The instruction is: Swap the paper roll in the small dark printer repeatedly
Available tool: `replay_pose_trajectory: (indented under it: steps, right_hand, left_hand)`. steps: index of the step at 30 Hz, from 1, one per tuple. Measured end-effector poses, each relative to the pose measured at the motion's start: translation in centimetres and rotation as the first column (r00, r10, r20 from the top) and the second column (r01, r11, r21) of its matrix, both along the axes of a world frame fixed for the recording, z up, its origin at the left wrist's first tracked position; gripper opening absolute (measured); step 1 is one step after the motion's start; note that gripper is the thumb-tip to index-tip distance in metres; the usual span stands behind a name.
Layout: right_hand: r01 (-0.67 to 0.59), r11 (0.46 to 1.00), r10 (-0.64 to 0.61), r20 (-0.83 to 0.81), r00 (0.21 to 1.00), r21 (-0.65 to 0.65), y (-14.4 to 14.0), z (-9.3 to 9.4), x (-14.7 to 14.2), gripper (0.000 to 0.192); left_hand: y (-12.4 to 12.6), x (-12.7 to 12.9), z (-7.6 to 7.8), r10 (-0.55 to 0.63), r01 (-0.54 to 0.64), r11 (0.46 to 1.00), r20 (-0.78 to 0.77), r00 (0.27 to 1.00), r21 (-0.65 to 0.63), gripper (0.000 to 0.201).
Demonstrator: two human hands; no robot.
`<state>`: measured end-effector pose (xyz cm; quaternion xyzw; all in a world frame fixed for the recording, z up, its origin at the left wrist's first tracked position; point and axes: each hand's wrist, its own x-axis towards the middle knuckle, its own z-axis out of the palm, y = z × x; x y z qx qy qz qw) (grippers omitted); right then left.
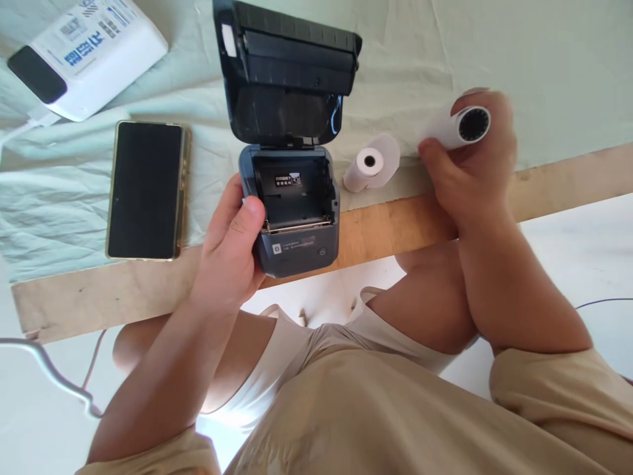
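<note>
Open paper bay of small dark-grey plastic printer [295,198], walled behind by raised lid [284,72]. Blocked left by gripping left hand [232,247]; white paper roll [372,162] just right. Bare cloth beyond.

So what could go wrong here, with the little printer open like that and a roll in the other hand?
The printer sits at the wooden table edge, steadied only by the left hand; a nudge might tip it off. The spare paper roll lies on its side close to that edge and could roll away. The roll in the right hand is pinched by the fingertips, so it might slip or unwind.
</note>
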<state>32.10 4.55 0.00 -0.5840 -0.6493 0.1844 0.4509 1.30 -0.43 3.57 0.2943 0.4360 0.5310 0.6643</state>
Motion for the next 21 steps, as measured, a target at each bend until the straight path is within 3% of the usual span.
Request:
replay_pose_trajectory:
  steps: [3,7,9,11,13,15,18,21]
  right_hand:
    - [0.047,0.985,-0.064,0.100,0.993,0.168,-0.4,0.6,0.5,0.052]
    - [0.144,0.986,-0.117,0.270,0.956,-0.081,-0.8,0.8,1.8,0.079]
    - [0.146,0.982,-0.105,0.294,0.950,-0.120,-1.0,1.1,1.9,0.088]
    - [0.090,0.995,-0.097,0.288,0.953,0.040,-1.4,1.7,1.3,0.081]
    - [0.029,0.969,-0.095,0.260,0.961,0.247,-1.9,2.4,-0.3,0.063]
    - [-0.052,0.944,-0.027,0.234,0.972,0.326,-2.2,2.8,-2.6,0.052]
    - [-0.171,0.963,0.106,0.291,0.951,0.209,-2.1,2.7,-6.1,0.055]
    - [-0.131,0.991,0.120,0.415,0.902,-0.001,-1.6,2.5,-8.3,0.049]
  left_hand:
    - [0.1,0.2,-0.2,0.007,-0.007,1.000,0.007,1.000,0.012,0.022]
    - [0.0,0.3,-0.6,0.046,-0.046,0.998,-0.009,0.999,0.035,0.024]
    - [-0.1,0.4,-0.7,0.040,-0.040,0.998,-0.012,0.999,0.049,0.023]
    - [-0.2,0.4,-0.6,0.028,-0.028,0.998,0.001,1.000,0.065,0.022]
    - [-0.2,0.6,-0.5,0.039,-0.040,0.996,0.012,0.999,0.076,0.020]
    - [-0.3,0.8,-0.4,0.054,-0.056,0.995,0.029,0.998,0.087,0.017]
    - [-0.4,1.0,-0.3,0.070,-0.075,0.992,0.052,0.996,0.100,0.017]
    - [-0.4,0.7,-0.5,0.086,-0.088,0.992,0.032,0.996,0.092,0.019]
